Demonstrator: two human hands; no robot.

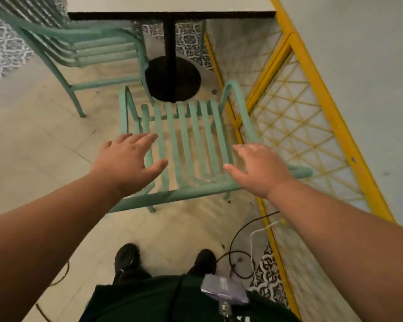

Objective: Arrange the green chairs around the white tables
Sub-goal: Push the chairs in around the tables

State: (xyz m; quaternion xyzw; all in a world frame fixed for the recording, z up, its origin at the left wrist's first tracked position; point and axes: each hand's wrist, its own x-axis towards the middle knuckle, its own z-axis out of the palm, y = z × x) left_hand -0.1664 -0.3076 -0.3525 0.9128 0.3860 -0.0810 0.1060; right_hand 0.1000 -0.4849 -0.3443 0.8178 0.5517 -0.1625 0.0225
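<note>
One white table stands ahead on a black pedestal. Two green chairs: the far chair sits at the table's left side, and the near chair faces it beside a yellow lattice railing. Two hands, the left hand and right hand, reach over the near chair with fingers spread, gripping nothing; whether they touch it is unclear.

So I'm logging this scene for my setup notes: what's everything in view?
near chair: 1, green, centre, facing the table
far chair: 1, green, upper left, beside the table
table: 1, white top on black post, top centre
railing: 1, yellow lattice, along the right
black cable: 1, floor, lower right
white cable: 1, floor, lower right
shoes: 2, black, bottom centre
left hand: fingers spread, over the near chair
right hand: fingers spread, over the near chair
</note>
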